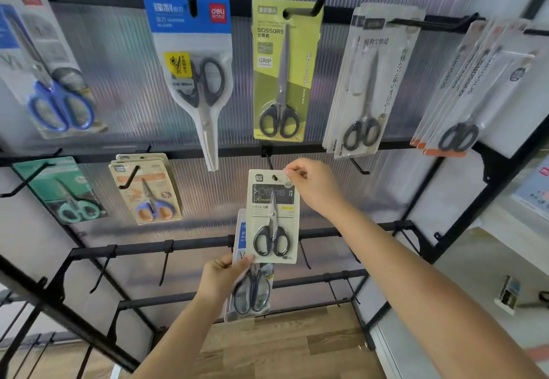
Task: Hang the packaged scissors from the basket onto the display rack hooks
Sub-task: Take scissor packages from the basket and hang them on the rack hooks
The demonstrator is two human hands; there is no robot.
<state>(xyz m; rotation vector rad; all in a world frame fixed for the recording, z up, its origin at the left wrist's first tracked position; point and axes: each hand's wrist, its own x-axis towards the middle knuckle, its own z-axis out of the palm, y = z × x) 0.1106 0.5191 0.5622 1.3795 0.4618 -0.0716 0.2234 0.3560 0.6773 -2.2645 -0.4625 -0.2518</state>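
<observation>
I have the beige pack (274, 215) up in front of the rack, its long axis upright, scissor handles at the bottom and the hang hole at the top. The free hook (269, 159) I judge to be the target sticks out from the second rail just above and a little left of that hole, so the hole sits just below the hook tip and not yet on it. My right hand (312, 184) is the nearer one to the hook: its grip is closed to a pinch, thumb and forefinger on the pack's top right corner, right beside the hole, the other fingers curled behind. My left hand (221, 274) is lower, its grip closed around the left edge of a second pack (251, 292) that hangs partly behind the beige one; its thumb tip touches or nearly touches the beige pack's bottom left corner, and I cannot tell which. The move, as I read it, is a short lift up and left with the right hand, then a push back so the hole slides over the hook. The risk I see is the card tilting at the pinched corner and missing the tip. The basket is not in view.
</observation>
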